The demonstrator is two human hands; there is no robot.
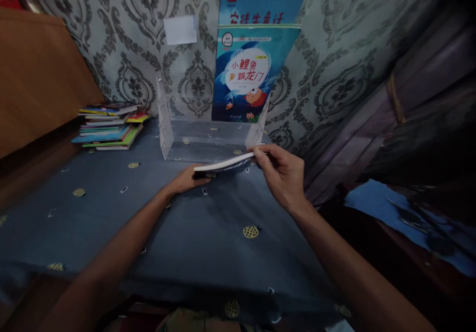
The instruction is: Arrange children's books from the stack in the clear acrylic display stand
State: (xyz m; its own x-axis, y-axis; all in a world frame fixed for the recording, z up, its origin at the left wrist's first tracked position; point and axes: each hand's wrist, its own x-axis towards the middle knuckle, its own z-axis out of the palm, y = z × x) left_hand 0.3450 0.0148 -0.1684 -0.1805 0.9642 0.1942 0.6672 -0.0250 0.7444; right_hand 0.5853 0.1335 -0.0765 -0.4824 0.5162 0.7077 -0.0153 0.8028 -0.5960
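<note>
A thin book (226, 164) is held flat just above the blue-grey tablecloth (156, 213), in front of a clear acrylic book stand (208, 136). My left hand (188, 178) grips the book's left end with curled fingers. My right hand (280, 173) pinches its right end between thumb and fingers. Two picture books stand upright at the back of the stand against the wall: a blue one with a fish cartoon (247, 74) and a taller one (260, 0) behind it.
A stack of several colourful books (109, 126) lies at the table's far left. A wooden panel (37, 74) rises on the left. Patterned wallpaper (141, 44) backs the table, with a white note (180, 29). A dark curtain (420, 104) hangs on the right.
</note>
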